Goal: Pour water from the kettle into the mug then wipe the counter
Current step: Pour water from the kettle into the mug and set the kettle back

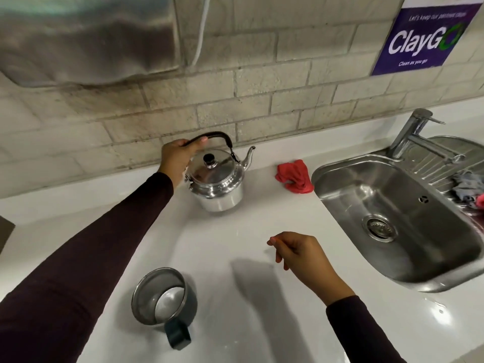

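A shiny steel kettle (218, 179) with a black knob and black handle stands on the white counter (235, 297) near the back wall, spout pointing right. My left hand (176, 157) is wrapped around the left end of its handle. A steel mug (162, 297) with a dark outside and dark handle sits near the front, its handle toward me. My right hand (298, 251) hovers over the counter between mug and sink, fingers loosely curled, holding nothing. A crumpled red cloth (296, 176) lies to the right of the kettle, beside the sink.
A steel sink (335, 176) with a drain fills the right side, a chrome tap (416, 134) behind it and bunched cloths (468, 189) on its drainboard. A tiled wall runs along the back, with a steel dispenser (86, 38) upper left and a purple sign (424, 40) upper right.
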`<act>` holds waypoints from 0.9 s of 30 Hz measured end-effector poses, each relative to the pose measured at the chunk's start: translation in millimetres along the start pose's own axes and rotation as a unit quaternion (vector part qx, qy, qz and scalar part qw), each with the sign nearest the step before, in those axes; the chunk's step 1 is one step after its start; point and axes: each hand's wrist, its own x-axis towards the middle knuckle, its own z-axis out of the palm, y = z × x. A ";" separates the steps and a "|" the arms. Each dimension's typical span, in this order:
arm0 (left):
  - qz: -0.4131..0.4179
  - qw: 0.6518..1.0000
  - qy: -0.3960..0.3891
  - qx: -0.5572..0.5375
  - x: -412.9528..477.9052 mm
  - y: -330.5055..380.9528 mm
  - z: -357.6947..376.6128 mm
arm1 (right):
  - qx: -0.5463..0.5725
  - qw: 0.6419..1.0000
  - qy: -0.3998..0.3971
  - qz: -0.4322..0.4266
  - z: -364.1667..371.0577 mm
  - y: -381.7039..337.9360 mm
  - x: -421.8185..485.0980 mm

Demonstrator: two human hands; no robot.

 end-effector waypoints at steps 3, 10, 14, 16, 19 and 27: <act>0.032 0.999 0.014 -0.023 -17.8 34.7 -22.9 | 0.004 1.000 -0.009 -0.013 2.8 -5.4 -1.2; 0.078 0.995 0.057 -0.020 -93.6 96.4 -91.2 | 0.018 0.997 -0.037 -0.067 14.9 -29.7 -6.3; 0.094 0.992 0.081 0.031 -143.7 112.1 -134.2 | 0.013 0.995 -0.052 -0.085 24.7 -35.7 -12.0; 0.098 0.990 0.088 0.058 -171.3 112.8 -157.1 | 0.010 0.994 -0.064 -0.093 31.3 -38.4 -16.6; 0.096 0.986 0.103 0.087 -205.9 109.1 -185.0 | 0.002 0.992 -0.080 -0.097 43.0 -41.2 -22.5; 0.075 0.975 0.130 0.165 -268.5 94.3 -219.1 | -0.036 0.985 -0.130 -0.112 69.3 -44.0 -42.0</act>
